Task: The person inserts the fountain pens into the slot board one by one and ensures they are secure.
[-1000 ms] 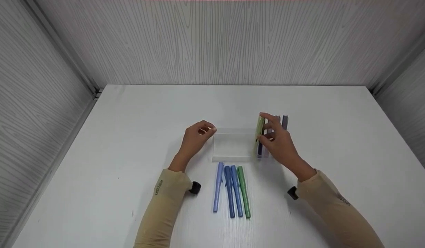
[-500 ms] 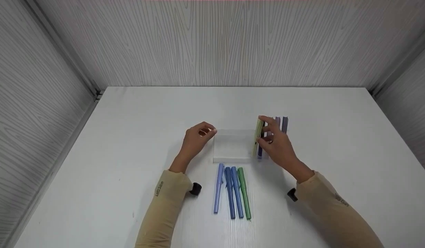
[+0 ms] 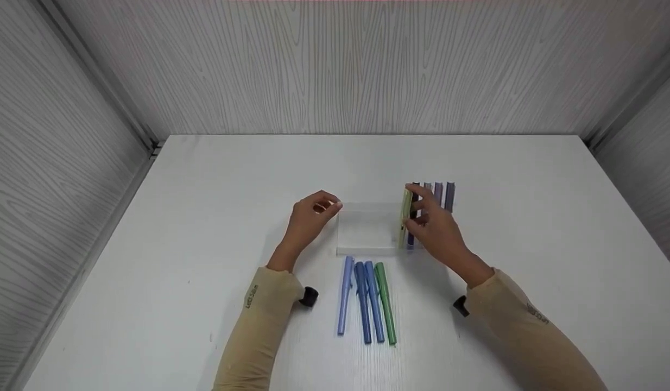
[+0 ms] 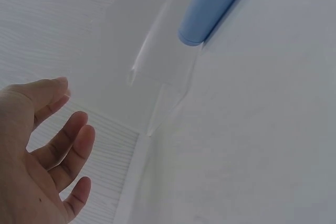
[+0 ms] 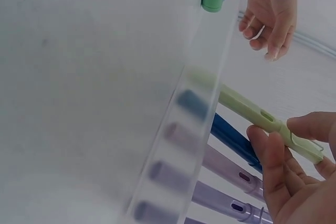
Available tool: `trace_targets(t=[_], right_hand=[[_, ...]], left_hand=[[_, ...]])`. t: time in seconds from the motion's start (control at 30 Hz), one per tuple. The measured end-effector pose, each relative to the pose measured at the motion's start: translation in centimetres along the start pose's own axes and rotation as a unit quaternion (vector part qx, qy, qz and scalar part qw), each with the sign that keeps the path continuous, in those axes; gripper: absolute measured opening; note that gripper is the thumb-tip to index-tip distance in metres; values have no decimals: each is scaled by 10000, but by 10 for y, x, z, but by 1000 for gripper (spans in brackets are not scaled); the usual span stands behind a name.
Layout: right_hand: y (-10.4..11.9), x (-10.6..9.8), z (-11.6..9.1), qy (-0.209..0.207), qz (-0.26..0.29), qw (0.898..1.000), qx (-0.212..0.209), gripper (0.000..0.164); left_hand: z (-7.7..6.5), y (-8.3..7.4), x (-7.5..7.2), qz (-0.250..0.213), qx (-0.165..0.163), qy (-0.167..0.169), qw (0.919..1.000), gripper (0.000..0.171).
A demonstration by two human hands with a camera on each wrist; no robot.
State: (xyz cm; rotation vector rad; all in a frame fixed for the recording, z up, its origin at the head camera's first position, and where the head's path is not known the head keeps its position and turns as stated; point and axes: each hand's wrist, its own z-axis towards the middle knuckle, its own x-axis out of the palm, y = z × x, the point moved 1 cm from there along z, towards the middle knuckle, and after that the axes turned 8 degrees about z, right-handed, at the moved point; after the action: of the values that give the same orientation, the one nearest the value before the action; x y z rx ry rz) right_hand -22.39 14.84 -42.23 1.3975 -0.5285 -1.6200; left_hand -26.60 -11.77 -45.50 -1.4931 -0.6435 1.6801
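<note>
My right hand (image 3: 438,231) pinches a light green pen (image 5: 247,106) between thumb and fingers, near its clip end. The pen's other end lies behind the frosted front wall of a clear plastic box (image 3: 367,251). Right beside it is a dark blue pen (image 5: 231,137), close to my fingertips. Several purple pens, among them a pinkish-purple pen (image 5: 226,162), stand in a row farther right in the same box, partly hidden by my hand. My left hand (image 3: 308,220) is at the box's back left corner, fingers loosely bent, holding nothing.
In front of the box lie a periwinkle pen (image 3: 345,296), a dark blue pen (image 3: 362,304), a mid-blue pen (image 3: 374,301) and a green pen (image 3: 385,304). The white table (image 3: 150,260) is bounded by grey wood-grain panels (image 3: 335,70) at the back and sides.
The light green pen has shifted slightly left and down, and now lines up beside the dark blue pen in the box. My left hand has stayed almost still.
</note>
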Motion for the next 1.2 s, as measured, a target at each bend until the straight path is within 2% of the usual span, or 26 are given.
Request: trace_targets(t=[0.3, 0.53, 0.8, 1.2], right_hand=[[5, 0, 4, -186, -531, 9982, -225, 63], [7, -1, 8, -216, -937, 9954, -37, 64], [12, -2, 12, -44, -1345, 9904, 307, 65], [15, -3, 14, 18, -1775, 9835, 348, 67]], left_hand=[[-1, -2, -1, 26, 15, -28, 10000, 18], [-1, -2, -1, 34, 23, -64, 10000, 19], [-1, -1, -1, 17, 43, -80, 10000, 19], [-2, -3, -2, 99, 0, -54, 9999, 19]])
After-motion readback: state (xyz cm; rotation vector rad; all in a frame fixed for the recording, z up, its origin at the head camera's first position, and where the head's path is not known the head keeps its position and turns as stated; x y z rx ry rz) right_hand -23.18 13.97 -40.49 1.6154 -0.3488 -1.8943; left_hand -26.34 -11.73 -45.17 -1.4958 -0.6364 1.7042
